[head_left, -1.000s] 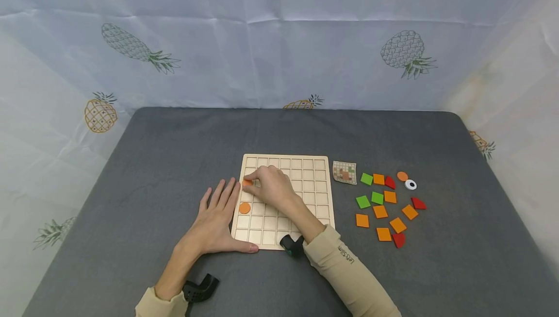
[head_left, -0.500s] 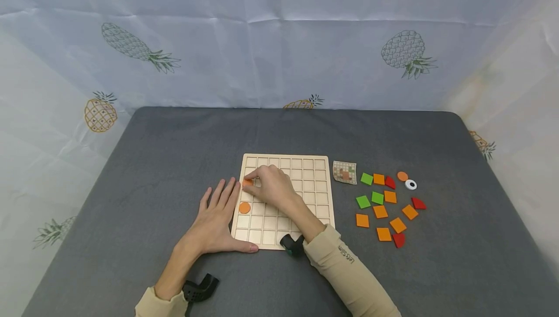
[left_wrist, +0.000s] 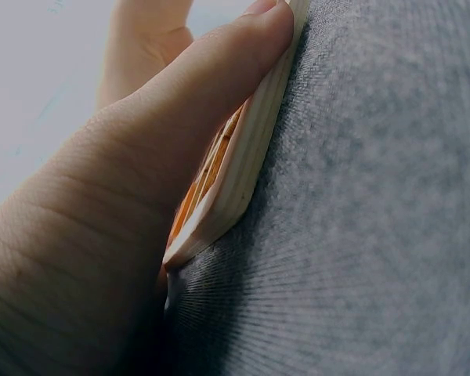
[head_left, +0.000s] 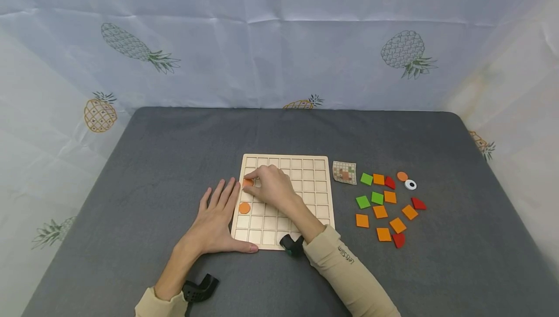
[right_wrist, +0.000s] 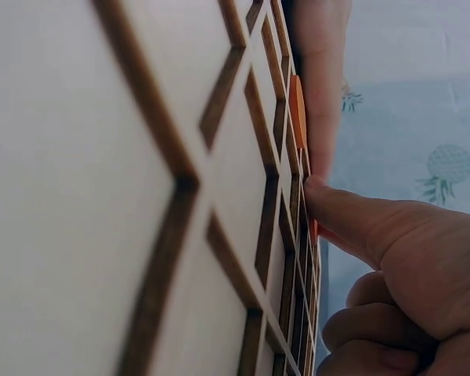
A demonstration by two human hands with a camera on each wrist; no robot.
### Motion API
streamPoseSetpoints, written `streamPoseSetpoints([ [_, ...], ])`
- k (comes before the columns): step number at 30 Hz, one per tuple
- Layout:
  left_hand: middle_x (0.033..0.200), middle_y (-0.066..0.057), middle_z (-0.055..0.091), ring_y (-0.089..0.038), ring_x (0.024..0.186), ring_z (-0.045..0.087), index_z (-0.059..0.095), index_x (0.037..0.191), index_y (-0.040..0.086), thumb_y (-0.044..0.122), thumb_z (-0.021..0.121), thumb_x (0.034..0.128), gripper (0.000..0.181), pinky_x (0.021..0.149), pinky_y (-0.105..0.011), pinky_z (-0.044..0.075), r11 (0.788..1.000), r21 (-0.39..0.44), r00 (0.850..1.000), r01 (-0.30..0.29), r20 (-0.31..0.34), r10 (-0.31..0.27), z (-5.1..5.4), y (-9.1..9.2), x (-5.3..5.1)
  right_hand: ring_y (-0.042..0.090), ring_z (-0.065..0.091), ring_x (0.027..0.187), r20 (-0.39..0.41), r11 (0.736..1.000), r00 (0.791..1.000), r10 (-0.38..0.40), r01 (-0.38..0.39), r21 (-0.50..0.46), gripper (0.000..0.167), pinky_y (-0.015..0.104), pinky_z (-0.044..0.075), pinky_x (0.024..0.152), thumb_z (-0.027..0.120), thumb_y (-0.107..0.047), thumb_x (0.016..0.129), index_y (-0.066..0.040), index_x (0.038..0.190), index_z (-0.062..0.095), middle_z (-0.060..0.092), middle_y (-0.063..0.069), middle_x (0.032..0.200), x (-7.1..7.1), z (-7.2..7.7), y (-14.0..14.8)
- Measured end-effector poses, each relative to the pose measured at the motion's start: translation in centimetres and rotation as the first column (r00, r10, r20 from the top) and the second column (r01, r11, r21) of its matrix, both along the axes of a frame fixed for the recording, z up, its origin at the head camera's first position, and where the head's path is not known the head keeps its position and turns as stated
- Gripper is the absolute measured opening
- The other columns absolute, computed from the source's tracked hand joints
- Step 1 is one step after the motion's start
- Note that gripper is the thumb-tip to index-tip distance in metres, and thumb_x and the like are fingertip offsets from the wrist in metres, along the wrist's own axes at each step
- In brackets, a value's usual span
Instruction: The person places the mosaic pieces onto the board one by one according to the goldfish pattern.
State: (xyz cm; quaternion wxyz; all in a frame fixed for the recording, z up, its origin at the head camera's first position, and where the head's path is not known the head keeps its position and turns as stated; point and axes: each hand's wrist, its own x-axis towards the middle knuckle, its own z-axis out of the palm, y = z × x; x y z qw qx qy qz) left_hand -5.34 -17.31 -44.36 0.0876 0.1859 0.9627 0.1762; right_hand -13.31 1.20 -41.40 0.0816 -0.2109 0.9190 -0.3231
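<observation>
A pale wooden grid board [head_left: 308, 186] lies flat on the grey table. My left hand [head_left: 215, 225] rests along its left side, fingers straight, with the thumb on the board's near edge, as the left wrist view also shows. Reaching across the board, my right hand [head_left: 272, 188] pinches an orange piece [head_left: 248, 182] between thumb and index finger at the left column. The fingers partly cover that piece, so its full outline is hidden. An orange disc [head_left: 244, 208] sits in a cell nearer to me in the same column.
Right of the board lies a small printed pattern card [head_left: 344, 173]. Beyond it are scattered several orange squares [head_left: 380, 211], green squares [head_left: 377, 198], red quarter-round pieces [head_left: 418, 203], another orange disc [head_left: 402, 176] and a white ring-like disc with a black centre [head_left: 410, 184].
</observation>
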Motion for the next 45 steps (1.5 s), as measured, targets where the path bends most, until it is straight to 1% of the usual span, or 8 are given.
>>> streamPoseSetpoints([
  [7,0.174,-0.016,0.008,-0.042,0.16,0.005,0.008,0.165,0.007,0.084,0.076,0.0588,0.148,0.123,-0.067,0.005,1.0,0.001,1.0,-0.005,0.007,0.005,0.1,-0.1,0.1,0.006,0.051,0.064,-0.011,1.0,1.0,0.012,-0.012,0.01,0.033,0.02,0.042,0.054,0.08,-0.033,0.09,-0.014,0.117,0.079,0.079,0.003,0.114,0.1,0.3,0.0],
  [10,0.174,-0.016,0.008,-0.042,0.16,0.006,0.008,0.166,0.007,0.085,0.076,0.0584,0.149,0.124,-0.067,0.005,1.0,-0.003,1.0,-0.008,0.002,0.008,0.1,0.0,0.1,0.005,0.05,0.061,-0.033,1.0,0.999,0.014,-0.014,-0.002,0.03,0.02,0.044,0.055,0.078,-0.031,0.092,-0.014,0.116,0.079,0.079,0.004,0.113,0.1,0.8,0.1],
  [13,0.174,-0.015,0.008,-0.041,0.16,0.006,0.006,0.166,0.009,0.086,0.076,0.058,0.15,0.124,-0.067,0.005,1.0,-0.009,1.0,-0.007,-0.003,0.007,0.1,0.0,0.1,0.005,0.035,0.05,-0.047,1.0,0.999,0.01,-0.011,-0.017,0.028,0.019,0.033,0.047,0.076,-0.029,0.093,-0.013,0.116,0.079,0.078,0.005,0.082,0.0,1.6,0.6],
  [17,0.174,-0.015,0.008,-0.041,0.161,0.005,0.005,0.166,0.009,0.087,0.075,0.0578,0.15,0.123,-0.067,0.006,1.0,-0.016,1.0,-0.006,-0.004,0.006,0.1,0.0,0.0,0.006,0.021,0.046,-0.056,0.999,0.998,0.002,-0.005,-0.043,0.032,0.019,0.021,0.042,0.078,-0.031,0.092,-0.014,0.119,0.078,0.042,-0.002,0.049,0.1,2.8,1.6],
  [20,0.174,-0.015,0.007,-0.041,0.161,0.005,0.005,0.166,0.009,0.087,0.075,0.0579,0.15,0.123,-0.067,0.006,1.0,-0.015,1.0,-0.008,0.0,0.008,0.0,0.0,0.0,0.006,0.019,0.045,-0.066,0.997,0.998,-0.004,0.0,-0.075,0.035,0.019,0.019,0.042,0.078,-0.031,0.091,-0.015,0.122,0.077,0.029,-0.008,0.048,0.3,3.5,2.5],
  [24,0.174,-0.015,0.007,-0.041,0.161,0.005,0.006,0.166,0.009,0.088,0.074,0.058,0.15,0.123,-0.067,0.006,1.0,-0.012,1.0,-0.01,0.005,0.01,0.0,-0.1,0.0,0.007,0.016,0.046,-0.08,0.994,0.997,-0.017,0.008,-0.106,0.037,0.02,0.017,0.043,0.077,-0.03,0.092,-0.013,0.125,0.075,0.024,-0.008,0.048,0.4,4.1,3.7],
  [36,0.174,-0.016,0.008,-0.041,0.161,0.005,0.008,0.166,0.007,0.085,0.076,0.0574,0.149,0.123,-0.066,0.006,1.0,0.005,1.0,-0.018,0.013,0.018,0.3,0.0,-0.1,0.008,0.024,0.042,-0.079,0.987,0.996,-0.044,0.031,-0.157,0.032,0.021,0.023,0.044,0.073,-0.02,0.095,-0.007,0.125,0.071,0.03,-0.007,0.048,0.8,4.5,7.3],
  [45,0.174,-0.015,0.008,-0.041,0.161,0.005,0.008,0.166,0.008,0.085,0.076,0.0568,0.15,0.124,-0.066,0.005,1.0,0.016,1.0,-0.011,0.004,0.011,0.2,0.0,0.0,0.007,0.019,0.041,-0.165,0.984,0.974,-0.156,0.139,-0.114,0.029,0.022,0.019,0.044,0.077,-0.02,0.092,-0.008,0.118,0.076,0.026,-0.006,0.05,0.3,4.3,12.7],
])
